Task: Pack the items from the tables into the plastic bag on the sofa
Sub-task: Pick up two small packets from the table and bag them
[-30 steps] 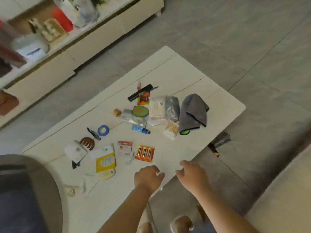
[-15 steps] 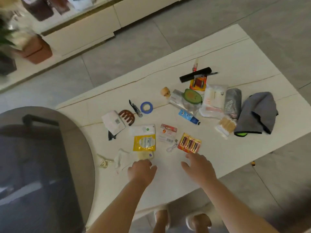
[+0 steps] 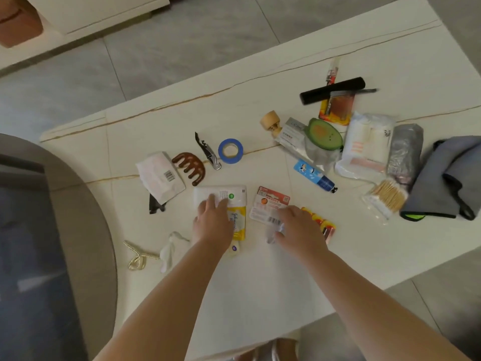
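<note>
Grey tiled floor (image 3: 182,48). White cabinet (image 3: 99,11) top left, brown pot (image 3: 18,24) beside it.

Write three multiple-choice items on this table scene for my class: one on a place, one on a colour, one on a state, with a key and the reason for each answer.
1. Where does the tape roll lie?
A. just right of the corkscrew
B. on the grey cloth
C. under the black comb

2. What colour is the hair claw?
A. green
B. brown
C. blue

3. What is the left hand doing?
A. hanging off the table edge
B. lifting the cotton swabs
C. lying on the yellow and white packets

Key: 1 A, the blue roll sits beside the corkscrew, far from cloth and comb. 2 B, the claw is dark glossy brown. 3 C, its fingers are spread over the packets, while the swabs lie untouched at the right.
</note>
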`<state>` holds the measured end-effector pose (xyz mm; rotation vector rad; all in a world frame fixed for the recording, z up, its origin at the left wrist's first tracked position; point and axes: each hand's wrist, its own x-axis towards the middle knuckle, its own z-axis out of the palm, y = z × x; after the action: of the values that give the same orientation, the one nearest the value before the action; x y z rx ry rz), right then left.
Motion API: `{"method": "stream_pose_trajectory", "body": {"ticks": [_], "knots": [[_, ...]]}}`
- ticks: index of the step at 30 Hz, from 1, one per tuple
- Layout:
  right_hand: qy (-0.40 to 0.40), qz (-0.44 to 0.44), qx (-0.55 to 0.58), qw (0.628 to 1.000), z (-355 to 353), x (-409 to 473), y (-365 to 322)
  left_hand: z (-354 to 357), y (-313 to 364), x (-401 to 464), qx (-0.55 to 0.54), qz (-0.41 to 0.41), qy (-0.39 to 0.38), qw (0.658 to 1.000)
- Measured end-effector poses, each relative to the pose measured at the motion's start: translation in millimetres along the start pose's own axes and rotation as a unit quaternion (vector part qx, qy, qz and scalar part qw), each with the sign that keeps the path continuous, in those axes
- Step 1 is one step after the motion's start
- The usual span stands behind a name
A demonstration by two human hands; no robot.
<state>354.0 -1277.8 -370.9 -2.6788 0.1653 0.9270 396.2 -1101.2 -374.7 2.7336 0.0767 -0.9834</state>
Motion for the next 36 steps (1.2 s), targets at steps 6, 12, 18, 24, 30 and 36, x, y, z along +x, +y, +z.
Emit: {"method": "stream_pose_trajectory", "body": {"ticks": [6, 12, 18, 24, 30, 36], "knots": [[0.043, -0.060, -0.042, 0.996, 17, 34, -8, 3, 2, 45, 0.061, 0.013, 0.055, 0.997], [0.062, -0.067, -0.097, 0.991, 21, 47, -11, 12, 0, 56, 0.136, 0.048, 0.097, 0.985], [0.050, -0.056, -0.053, 0.996, 5, 31, -6, -3, 8, 41, 0.136, 0.041, 0.059, 0.988], [0.053, 0.070, 0.091, 0.992, -32, -11, 17, -32, 46, -4, 0.070, 0.036, -0.014, 0.997], [0.065, 0.145, 0.121, 0.980, -71, -85, 59, -54, 99, -56, -0.059, 0.054, -0.114, 0.990], [0.111, 0.237, 0.175, 0.949, -90, -174, 108, -55, 173, -105, -0.225, 0.016, -0.195, 0.955]]}}
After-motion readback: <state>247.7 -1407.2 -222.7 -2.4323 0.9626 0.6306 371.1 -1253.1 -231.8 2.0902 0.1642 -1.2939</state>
